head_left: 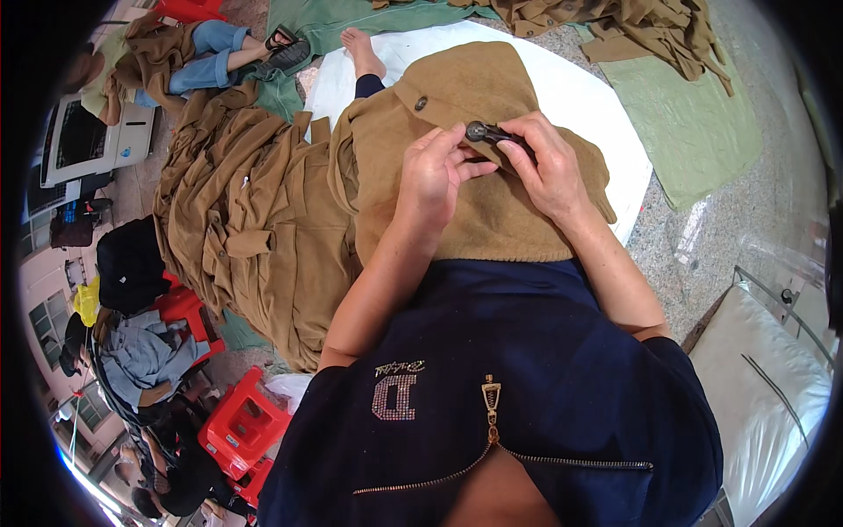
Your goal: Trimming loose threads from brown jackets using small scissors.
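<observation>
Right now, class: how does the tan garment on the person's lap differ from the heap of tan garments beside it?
The lap garment lies single and spread flat; the heap is many garments, crumpled. The left hand and right hand rest on the lap garment; nobody touches the heap. Both share one tan cloth.

Tan garment [474, 202] on lap, small dark tool [492, 133] held at its upper part.

Garment: brown-tan, soft fuzzy cloth, draped over person's knees, spread fairly flat w/ folds at L edge; one dark round button [421, 103] shows near top L, on a flap. Lower edge meets the navy top at the waist. Tool: small, dark, metal-looking, round end facing L, rest hidden under fingers; exact kind can't tell. It's pinched betw. left hand [435, 171] & right hand [544, 167], both resting on the cloth, fingertips meeting at the tool.
</observation>
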`<state>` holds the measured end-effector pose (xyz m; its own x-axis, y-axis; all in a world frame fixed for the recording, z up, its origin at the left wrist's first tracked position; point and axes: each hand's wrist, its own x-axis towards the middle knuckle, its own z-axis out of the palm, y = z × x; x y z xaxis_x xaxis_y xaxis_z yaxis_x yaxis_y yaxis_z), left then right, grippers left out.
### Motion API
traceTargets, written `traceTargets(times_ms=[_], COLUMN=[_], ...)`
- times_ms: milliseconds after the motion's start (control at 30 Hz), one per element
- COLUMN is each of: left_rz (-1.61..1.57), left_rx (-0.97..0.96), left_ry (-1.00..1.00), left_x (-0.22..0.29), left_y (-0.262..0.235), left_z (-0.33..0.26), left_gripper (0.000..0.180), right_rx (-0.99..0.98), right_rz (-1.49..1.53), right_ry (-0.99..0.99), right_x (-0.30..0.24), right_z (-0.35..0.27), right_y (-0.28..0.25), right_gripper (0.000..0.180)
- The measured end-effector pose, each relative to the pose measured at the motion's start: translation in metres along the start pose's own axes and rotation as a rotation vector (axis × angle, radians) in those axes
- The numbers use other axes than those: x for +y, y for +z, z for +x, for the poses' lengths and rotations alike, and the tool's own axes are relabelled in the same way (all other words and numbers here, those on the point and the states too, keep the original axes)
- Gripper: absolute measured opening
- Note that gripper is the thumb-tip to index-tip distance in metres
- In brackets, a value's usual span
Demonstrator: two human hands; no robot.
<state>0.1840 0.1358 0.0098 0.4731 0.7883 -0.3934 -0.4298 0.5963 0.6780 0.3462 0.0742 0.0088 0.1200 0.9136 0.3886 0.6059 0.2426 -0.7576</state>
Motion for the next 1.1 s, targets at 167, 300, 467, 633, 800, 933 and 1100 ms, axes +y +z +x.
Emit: traceTargets(times_ms=[167,300,467,633,800,933,1100], left_rz=[0.044,0.119,0.064,-0.037,0.147,0.442,0.607], left_rx=[0.020,0.016,0.032,0.122,0.004,-0.068,0.006], left_ry=[0.048,0.056,0.065,0.098,-0.092,-0.145,-0.224], left_x=[-0.001,-0.003,-0.001,0.004,-0.012,-0.019,-0.025], left_y=[0.002,0.002,-0.005,-0.032,0.005,0.041,0.036], left_z=[-0.002,-0.001,0.006,0.025,0.006,-0.004,0.012], left_gripper=[0.019,0.019,0.018,0.022,0.032,0.037,0.029], right_rx=[0.017,0.030,0.091,-0.137,-0.071,0.019,0.038], right_rz=[-0.129,-0.164,0.110,0.213,0.679,0.845,0.853], right_ry=[-0.086,-0.111,0.207,0.325,0.597,0.615,0.536], right_x=[-0.004,-0.005,0.010,0.016,0.031,0.030,0.026], right_z=[0.001,0.005,0.004,-0.005,-0.019,-0.018,-0.022], right_y=[0.002,0.005,0.003,-0.032,-0.023,-0.018,-0.020], right_gripper=[0.014,0.013,0.012,0.020,0.022,0.021,0.021])
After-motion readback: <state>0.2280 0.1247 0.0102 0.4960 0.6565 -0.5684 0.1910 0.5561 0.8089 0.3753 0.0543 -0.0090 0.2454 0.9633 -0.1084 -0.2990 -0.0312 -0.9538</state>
